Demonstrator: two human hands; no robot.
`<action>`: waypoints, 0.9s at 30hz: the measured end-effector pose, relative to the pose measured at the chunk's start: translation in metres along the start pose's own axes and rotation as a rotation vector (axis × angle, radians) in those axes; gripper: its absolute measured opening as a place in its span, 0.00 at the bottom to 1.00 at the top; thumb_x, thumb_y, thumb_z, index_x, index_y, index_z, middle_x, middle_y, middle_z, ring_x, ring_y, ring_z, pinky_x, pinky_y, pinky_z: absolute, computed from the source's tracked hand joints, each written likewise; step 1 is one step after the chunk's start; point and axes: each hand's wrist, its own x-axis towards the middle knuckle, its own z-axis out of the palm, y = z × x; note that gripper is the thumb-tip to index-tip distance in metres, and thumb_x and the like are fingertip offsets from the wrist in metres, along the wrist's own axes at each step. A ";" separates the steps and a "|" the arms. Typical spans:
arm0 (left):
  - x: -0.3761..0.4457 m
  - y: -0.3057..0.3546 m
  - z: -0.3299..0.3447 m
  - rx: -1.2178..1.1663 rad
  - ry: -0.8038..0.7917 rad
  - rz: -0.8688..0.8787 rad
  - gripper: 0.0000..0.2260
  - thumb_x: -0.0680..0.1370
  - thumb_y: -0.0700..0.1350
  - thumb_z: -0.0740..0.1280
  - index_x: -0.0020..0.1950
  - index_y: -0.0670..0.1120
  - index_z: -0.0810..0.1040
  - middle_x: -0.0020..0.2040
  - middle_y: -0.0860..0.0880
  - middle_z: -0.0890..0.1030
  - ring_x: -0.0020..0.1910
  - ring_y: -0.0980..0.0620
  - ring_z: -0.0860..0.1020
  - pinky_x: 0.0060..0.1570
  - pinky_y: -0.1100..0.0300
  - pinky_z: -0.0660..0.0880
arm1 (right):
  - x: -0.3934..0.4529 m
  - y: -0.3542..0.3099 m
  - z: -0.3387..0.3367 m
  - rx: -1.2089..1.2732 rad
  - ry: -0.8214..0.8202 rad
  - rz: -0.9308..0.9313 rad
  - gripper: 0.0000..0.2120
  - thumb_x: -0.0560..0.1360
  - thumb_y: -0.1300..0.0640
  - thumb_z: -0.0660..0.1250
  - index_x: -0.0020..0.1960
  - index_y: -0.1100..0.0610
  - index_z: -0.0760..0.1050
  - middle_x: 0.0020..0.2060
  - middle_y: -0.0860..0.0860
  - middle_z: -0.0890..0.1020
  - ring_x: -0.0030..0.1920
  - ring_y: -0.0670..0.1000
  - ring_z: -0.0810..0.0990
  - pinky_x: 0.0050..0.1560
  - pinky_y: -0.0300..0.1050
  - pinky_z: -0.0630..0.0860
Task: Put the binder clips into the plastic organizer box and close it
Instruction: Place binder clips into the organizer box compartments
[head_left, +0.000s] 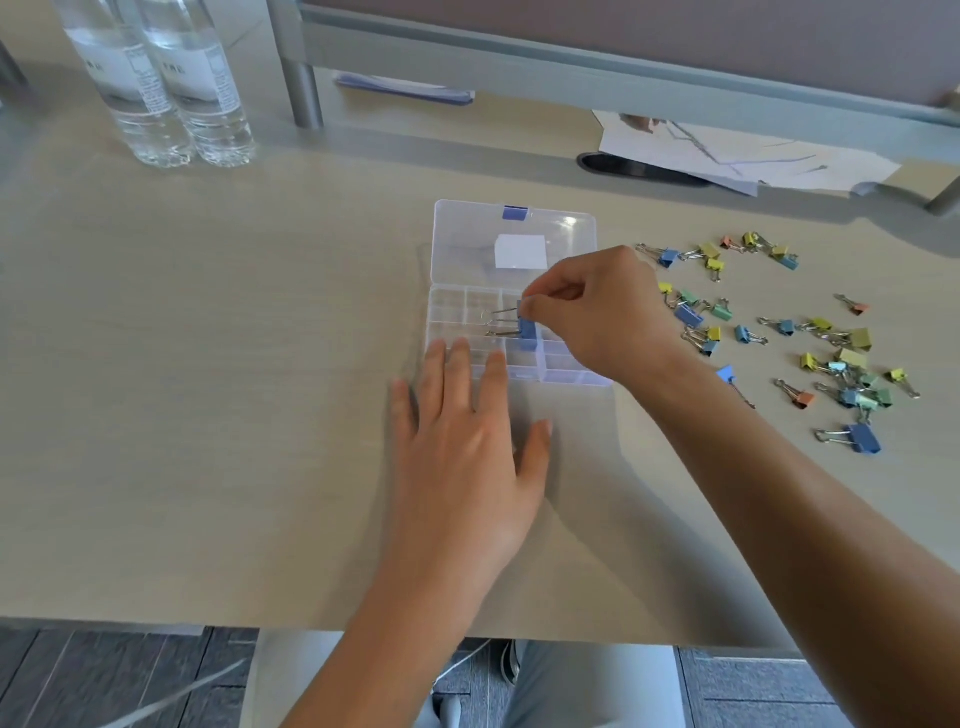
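While right hand (597, 312) pinched blue binder clip (525, 326) by its stiff, light body over organizer box (571, 382), left hand (467, 441) lay splayed, empty, at the box's near edge.

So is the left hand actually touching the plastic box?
Touching. The head view shows the left hand lying flat with its fingertips resting over the near edge of the organizer box, steadying it while the right hand lowers a blue binder clip.

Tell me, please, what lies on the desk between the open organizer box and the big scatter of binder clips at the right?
In the head view, the right hand and its forearm cross that stretch; beneath it the desk looks bare between the organizer box and the binder clips.
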 end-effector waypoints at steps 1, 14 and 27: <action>0.000 0.000 0.000 -0.001 0.004 0.000 0.29 0.79 0.61 0.55 0.75 0.47 0.68 0.77 0.43 0.65 0.80 0.43 0.56 0.74 0.38 0.58 | 0.002 0.000 0.003 0.000 -0.015 0.019 0.03 0.74 0.56 0.75 0.44 0.51 0.88 0.30 0.39 0.82 0.29 0.39 0.77 0.33 0.35 0.72; 0.000 0.000 -0.001 0.015 -0.012 0.011 0.29 0.79 0.62 0.53 0.75 0.48 0.67 0.77 0.44 0.65 0.80 0.44 0.56 0.75 0.39 0.57 | 0.015 -0.001 0.004 -0.112 -0.104 0.025 0.02 0.73 0.53 0.77 0.44 0.51 0.88 0.36 0.40 0.85 0.38 0.43 0.82 0.39 0.37 0.78; -0.001 0.001 -0.002 -0.006 -0.002 0.005 0.29 0.79 0.62 0.53 0.75 0.48 0.67 0.77 0.44 0.65 0.80 0.44 0.55 0.75 0.38 0.56 | 0.017 -0.003 0.005 -0.172 -0.111 -0.023 0.02 0.72 0.57 0.76 0.40 0.52 0.87 0.34 0.43 0.85 0.36 0.43 0.81 0.37 0.36 0.78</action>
